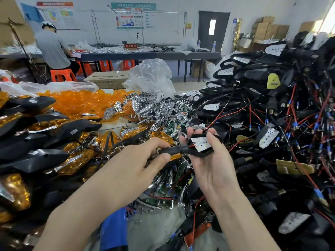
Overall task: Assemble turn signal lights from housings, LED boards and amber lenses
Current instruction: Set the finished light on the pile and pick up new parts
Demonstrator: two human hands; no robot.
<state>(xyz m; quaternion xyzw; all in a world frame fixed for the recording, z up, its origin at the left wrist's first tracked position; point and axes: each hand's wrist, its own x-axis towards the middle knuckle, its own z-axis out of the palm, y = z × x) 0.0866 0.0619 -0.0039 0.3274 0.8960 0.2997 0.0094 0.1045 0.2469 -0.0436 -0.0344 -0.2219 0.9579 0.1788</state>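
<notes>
The housing [196,154] I hold is black. Its LED board [202,144] is white with small dark dots, and a red wire [192,146] runs to it. On my left the lenses [79,104] are translucent amber. The reflectors [159,107] are shiny silver, patterned with black rings. The heap of housings [253,75] on my right is black, laced with red wires and blue tips.

Housing [183,150] stem partly out of sight in the grip of the left hand [143,154]; wall poster [133,15] print illegibly small.

The housing [197,154] I grip is matt black plastic, its board [201,144] flat white; heaped lenses [81,102] gleam glossy amber, reflectors [154,107] chrome-bright.
</notes>
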